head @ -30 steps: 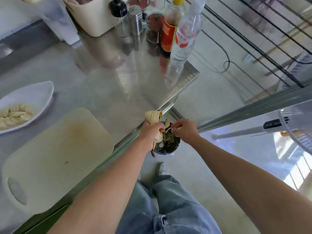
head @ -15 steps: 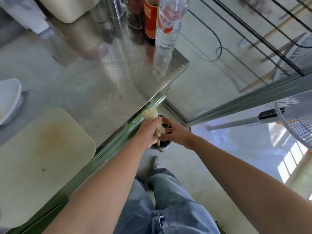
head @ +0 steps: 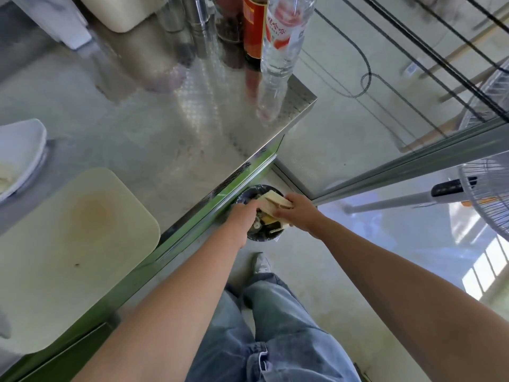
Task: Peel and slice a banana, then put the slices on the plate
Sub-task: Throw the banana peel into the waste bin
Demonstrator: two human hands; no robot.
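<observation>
Pale banana peel (head: 271, 202) hangs over a small dark waste bin (head: 263, 238) on the floor beside the table edge. My right hand (head: 300, 213) grips the peel from the right, thumb under it and fingers on top. My left hand (head: 243, 213) reaches down to the bin's left rim and touches the peel's lower end; its fingertips are hidden. The white plate (head: 26, 150) sits at the far left of the steel table, with pale banana slices (head: 5, 176) just visible at the frame edge. An off-white cutting board (head: 68, 244) lies at the near left.
Bottles (head: 281, 37), shakers and a cream tub (head: 121, 12) stand at the table's back. The table corner (head: 305, 106) juts right. A fan (head: 484, 194) stands on the floor at right. My jeans and a shoe (head: 261, 264) are below the bin.
The peel has passed from my left hand's grip to my right hand and dropped lower over the bin. The camera has swung right, pushing the plate to the frame edge.
</observation>
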